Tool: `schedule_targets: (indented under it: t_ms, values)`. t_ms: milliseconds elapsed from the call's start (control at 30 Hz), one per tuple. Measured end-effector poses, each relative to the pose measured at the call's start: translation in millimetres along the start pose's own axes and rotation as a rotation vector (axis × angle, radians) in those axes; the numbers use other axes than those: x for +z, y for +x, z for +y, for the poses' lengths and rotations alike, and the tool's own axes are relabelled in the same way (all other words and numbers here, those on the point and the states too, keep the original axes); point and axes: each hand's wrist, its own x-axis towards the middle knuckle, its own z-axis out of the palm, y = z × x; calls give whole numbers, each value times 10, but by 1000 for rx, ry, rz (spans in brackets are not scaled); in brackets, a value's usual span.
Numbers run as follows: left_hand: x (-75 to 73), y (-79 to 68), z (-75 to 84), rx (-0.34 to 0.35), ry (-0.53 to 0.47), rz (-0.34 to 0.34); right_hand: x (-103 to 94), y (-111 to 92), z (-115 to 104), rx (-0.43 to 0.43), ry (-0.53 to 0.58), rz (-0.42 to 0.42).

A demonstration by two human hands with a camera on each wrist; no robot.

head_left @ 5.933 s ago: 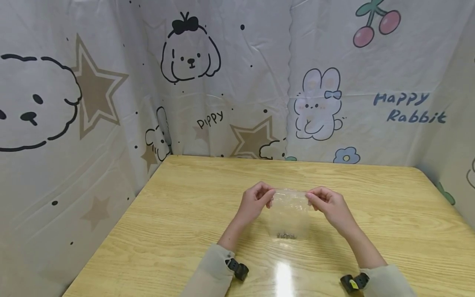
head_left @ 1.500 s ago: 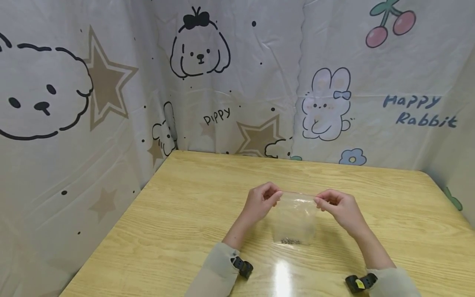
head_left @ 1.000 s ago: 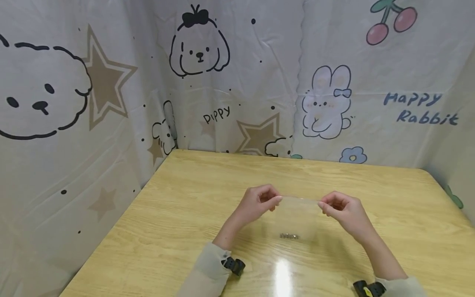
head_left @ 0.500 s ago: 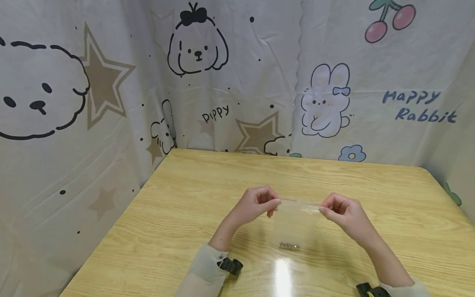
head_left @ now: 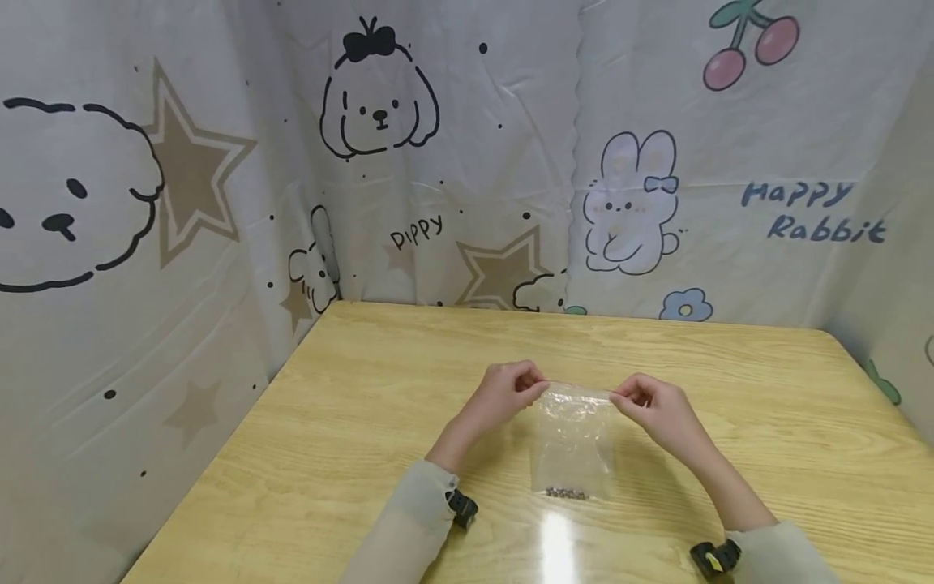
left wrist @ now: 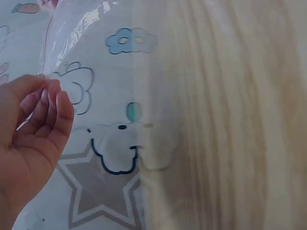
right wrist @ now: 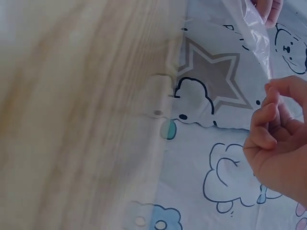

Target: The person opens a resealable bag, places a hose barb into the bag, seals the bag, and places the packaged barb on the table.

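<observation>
A clear zip bag [head_left: 574, 438] hangs upright over the table, stretched between both hands by its top edge. Several small metallic pieces [head_left: 567, 492] lie in a row along its bottom; they are too small to name. My left hand [head_left: 508, 392] pinches the bag's upper left corner between thumb and forefinger. At the upper right corner, my right hand [head_left: 660, 410] pinches it the same way. In the left wrist view the left hand [left wrist: 38, 124] has its other fingers curled below the pinch. The right wrist view catches the right hand [right wrist: 280, 134] gripping the bag's tip.
A light wood-grain table [head_left: 350, 422] spreads beneath the hands. Printed curtains [head_left: 452, 146] enclose its back and sides. Each sleeve carries a black wrist camera, one at the left wrist [head_left: 463, 508] and one at the right wrist [head_left: 715, 558]. Light glares off the near tabletop.
Both hands keep their pinch on the bag throughout. Over the last half second the right hand has shifted slightly left, and the bag's face catches more light. The head view has shifted a little.
</observation>
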Motion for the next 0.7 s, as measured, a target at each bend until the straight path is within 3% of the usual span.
schedule_targets:
  t_ms: [267,500,700]
  values:
    - [105,148,-166,-96,126,-34,117,200,107,26,-68,-92]
    - [177,231,-286,-154,218,-102,233,320,215,119,-80,-187]
    - [216,257,-273,-209,297,-167,315,357,271,204,-85,-250]
